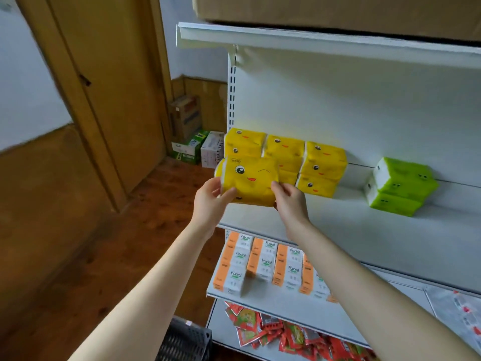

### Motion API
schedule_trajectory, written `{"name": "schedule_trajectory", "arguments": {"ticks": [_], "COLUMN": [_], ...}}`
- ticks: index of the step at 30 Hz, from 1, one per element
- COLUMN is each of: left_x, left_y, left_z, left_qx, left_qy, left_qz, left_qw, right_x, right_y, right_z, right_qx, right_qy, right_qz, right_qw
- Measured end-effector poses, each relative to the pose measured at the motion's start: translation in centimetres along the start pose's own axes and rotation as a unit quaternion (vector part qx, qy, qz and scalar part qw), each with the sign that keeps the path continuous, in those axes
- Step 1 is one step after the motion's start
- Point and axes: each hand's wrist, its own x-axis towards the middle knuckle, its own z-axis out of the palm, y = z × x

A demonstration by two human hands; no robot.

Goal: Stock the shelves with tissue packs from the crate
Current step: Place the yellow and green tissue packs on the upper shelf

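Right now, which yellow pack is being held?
The winking pack in front: the left hand and right hand grip its ends. The other yellow packs sit stacked on the shelf.

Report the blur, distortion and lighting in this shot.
Head view: the held yellow tissue pack reads sharp; the door at left and the orange Facial packs below are smeared by blur; the wide lens bows the upper shelf edge; light is soft and even, with no hard glare.
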Motion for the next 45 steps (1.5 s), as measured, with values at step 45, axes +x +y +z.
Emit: {"name": "schedule_trajectory", "arguments": {"ticks": [45], "left_x": [14.8], "left_y": [-7.5], "left_z": [-1.0], "left_qx": [0.159], "left_qy": [-0.114], "left_qz": [0.077], "left_qw": [0.978], "right_x": [10.2], "right_y": [4.3], "right_z": [7.9], "right_qx": [-0.137], "right_qy": [0.0], "right_qz": [0.002], "right_qw": [0.991]}}
